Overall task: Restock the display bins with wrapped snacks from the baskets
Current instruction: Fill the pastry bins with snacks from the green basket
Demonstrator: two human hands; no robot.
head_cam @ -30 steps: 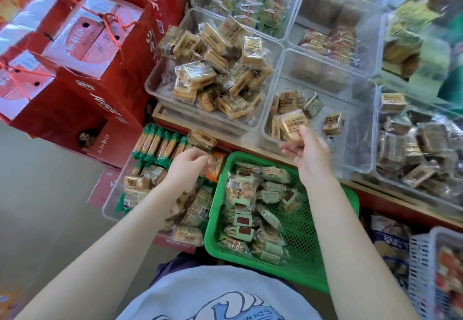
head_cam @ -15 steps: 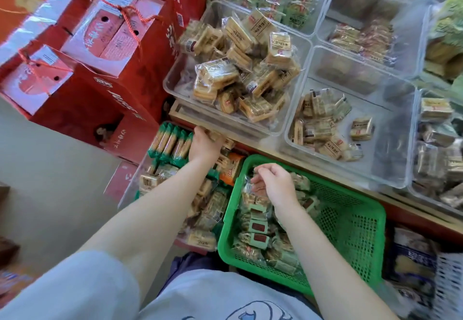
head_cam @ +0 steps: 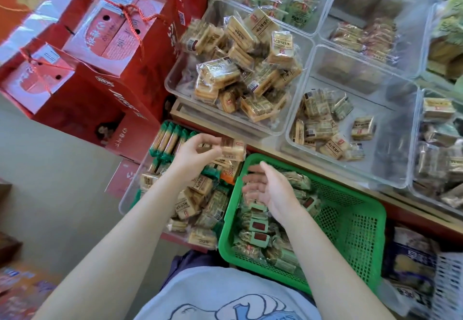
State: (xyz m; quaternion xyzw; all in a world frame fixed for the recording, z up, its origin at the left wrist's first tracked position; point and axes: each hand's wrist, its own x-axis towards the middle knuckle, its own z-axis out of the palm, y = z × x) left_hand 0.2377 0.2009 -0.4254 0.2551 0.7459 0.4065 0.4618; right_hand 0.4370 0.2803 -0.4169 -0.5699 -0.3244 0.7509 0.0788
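Observation:
My left hand (head_cam: pixel 194 155) pinches a tan wrapped snack (head_cam: pixel 233 148) above a clear low bin (head_cam: pixel 130 194) of tan snacks. My right hand (head_cam: pixel 269 190) hovers with loose fingers over the green basket (head_cam: pixel 350 224), which holds green-wrapped snacks (head_cam: pixel 258 234); nothing shows in its grip. On the shelf beyond stand clear display bins: one heaped with tan snacks (head_cam: pixel 240 66), one to its right (head_cam: pixel 375 159) with only a few tan packs (head_cam: pixel 323 124).
Red gift boxes (head_cam: pixel 95 69) with rope handles are stacked at the left. More clear bins fill the back and right of the shelf (head_cam: pixel 375 31). A white basket (head_cam: pixel 448 284) with packets sits at the lower right. Bare floor lies at the left.
My left hand lifted a tan snack out of the low bin. My right hand dropped its snacks into the sparse bin, came down into the green basket, and now hovers open above it.

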